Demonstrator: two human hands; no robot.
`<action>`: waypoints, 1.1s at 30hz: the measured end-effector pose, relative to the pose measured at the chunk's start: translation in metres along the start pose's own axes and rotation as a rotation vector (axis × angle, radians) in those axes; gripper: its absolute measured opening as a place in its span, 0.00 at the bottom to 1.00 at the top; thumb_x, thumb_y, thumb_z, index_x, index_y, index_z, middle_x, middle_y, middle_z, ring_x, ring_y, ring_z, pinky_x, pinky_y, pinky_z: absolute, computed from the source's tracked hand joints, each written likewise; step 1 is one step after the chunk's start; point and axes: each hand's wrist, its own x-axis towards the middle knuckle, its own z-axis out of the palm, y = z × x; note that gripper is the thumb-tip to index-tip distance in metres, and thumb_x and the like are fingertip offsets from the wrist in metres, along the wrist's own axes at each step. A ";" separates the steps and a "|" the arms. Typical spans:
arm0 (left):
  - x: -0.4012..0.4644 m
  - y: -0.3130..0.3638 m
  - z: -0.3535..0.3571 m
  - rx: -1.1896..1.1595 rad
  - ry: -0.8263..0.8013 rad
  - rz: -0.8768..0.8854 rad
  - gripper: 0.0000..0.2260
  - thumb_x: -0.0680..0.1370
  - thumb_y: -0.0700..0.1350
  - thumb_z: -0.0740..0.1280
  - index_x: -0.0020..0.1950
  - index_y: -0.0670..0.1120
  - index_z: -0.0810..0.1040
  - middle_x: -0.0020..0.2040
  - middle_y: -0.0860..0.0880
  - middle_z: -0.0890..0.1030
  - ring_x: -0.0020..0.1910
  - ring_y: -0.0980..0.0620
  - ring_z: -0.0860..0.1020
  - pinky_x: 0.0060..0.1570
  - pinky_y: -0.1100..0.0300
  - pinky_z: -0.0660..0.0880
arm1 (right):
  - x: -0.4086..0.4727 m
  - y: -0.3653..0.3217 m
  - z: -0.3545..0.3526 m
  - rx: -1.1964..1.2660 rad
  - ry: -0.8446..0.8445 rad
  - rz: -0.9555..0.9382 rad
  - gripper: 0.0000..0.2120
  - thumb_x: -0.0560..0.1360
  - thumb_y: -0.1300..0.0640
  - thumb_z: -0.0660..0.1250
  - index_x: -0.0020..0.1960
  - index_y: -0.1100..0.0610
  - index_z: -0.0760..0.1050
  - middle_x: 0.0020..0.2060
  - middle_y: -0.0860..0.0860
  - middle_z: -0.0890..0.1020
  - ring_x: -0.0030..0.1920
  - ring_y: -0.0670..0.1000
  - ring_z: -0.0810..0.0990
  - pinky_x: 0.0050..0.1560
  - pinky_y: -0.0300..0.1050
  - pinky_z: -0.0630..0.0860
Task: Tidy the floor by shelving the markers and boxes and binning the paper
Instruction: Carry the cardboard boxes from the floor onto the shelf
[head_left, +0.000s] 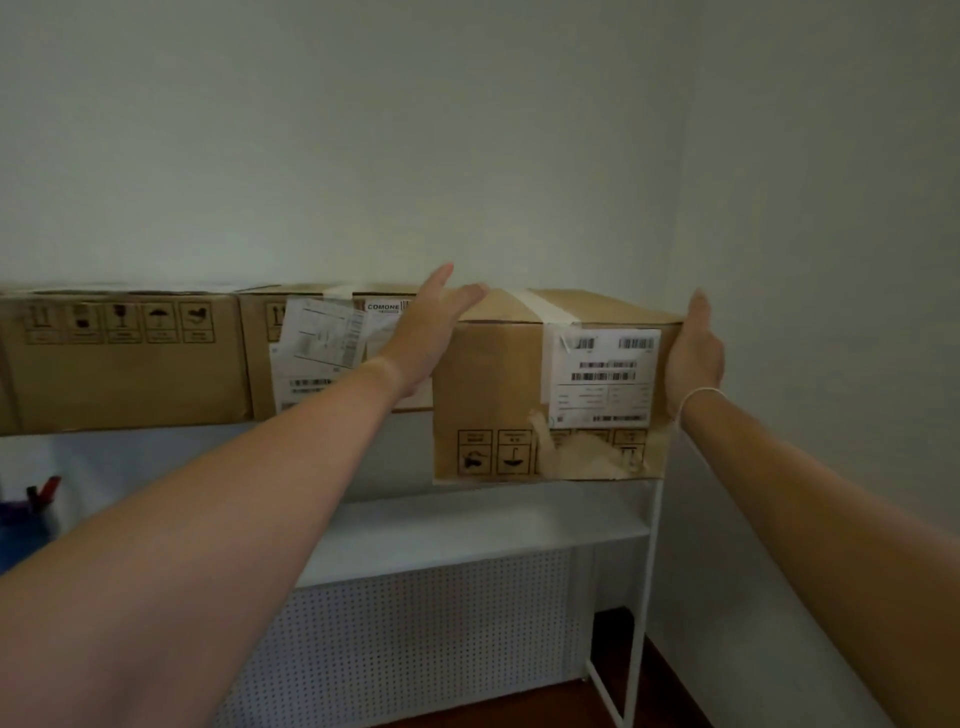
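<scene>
Both bare forearms reach up from the lower corners toward a cardboard box (550, 384) that sits on the top shelf (597, 480) of a white metal rack. At the box's 9 o'clock side the left hand (423, 332) lies flat against the upper left corner, fingers straight and spread over the top edge. At its 3 o'clock side the right hand (693, 353) presses the right face with straight fingers, a thin white band round the wrist; neither hand curls round anything. The box carries a white barcode label (605, 376) on its front and a torn patch of cardboard along the lower edge. It stands forward of its neighbours, its front face overhanging the shelf's front edge, and its right face sits just at the rack's right upright (647, 597).

At 9 o'clock from it, partly hidden by the left hand, a second box (317, 358) with loose paper slips stands on the same shelf, and a third box (119, 358) touches that one further left. Bare wall fills everything above the boxes at 12 o'clock, and open wall lies past the right hand. Below, at 6 o'clock, a lower shelf (467, 535) runs bare above a perforated white panel (415, 639). Markers (44, 491) poke from a blurred holder at the far 8 o'clock edge.
</scene>
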 end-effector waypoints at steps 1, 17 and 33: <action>0.002 0.001 0.002 0.061 -0.004 0.038 0.31 0.77 0.56 0.62 0.78 0.54 0.54 0.78 0.50 0.57 0.76 0.49 0.56 0.73 0.49 0.56 | 0.008 0.000 0.005 -0.028 0.046 -0.010 0.28 0.79 0.38 0.46 0.35 0.56 0.70 0.33 0.51 0.76 0.38 0.53 0.76 0.37 0.44 0.69; 0.079 -0.039 0.009 0.921 0.194 0.067 0.32 0.71 0.69 0.60 0.67 0.50 0.70 0.67 0.46 0.73 0.69 0.42 0.65 0.68 0.40 0.63 | 0.048 0.080 0.080 -0.642 -0.116 -0.523 0.38 0.79 0.44 0.55 0.77 0.57 0.36 0.76 0.57 0.37 0.76 0.60 0.39 0.74 0.60 0.43; 0.078 -0.107 -0.007 1.716 0.155 0.245 0.36 0.78 0.59 0.57 0.78 0.47 0.44 0.78 0.40 0.37 0.77 0.37 0.41 0.71 0.34 0.49 | 0.024 0.150 0.116 -0.885 -0.390 -0.479 0.37 0.77 0.54 0.63 0.78 0.51 0.44 0.77 0.51 0.41 0.77 0.58 0.48 0.72 0.52 0.60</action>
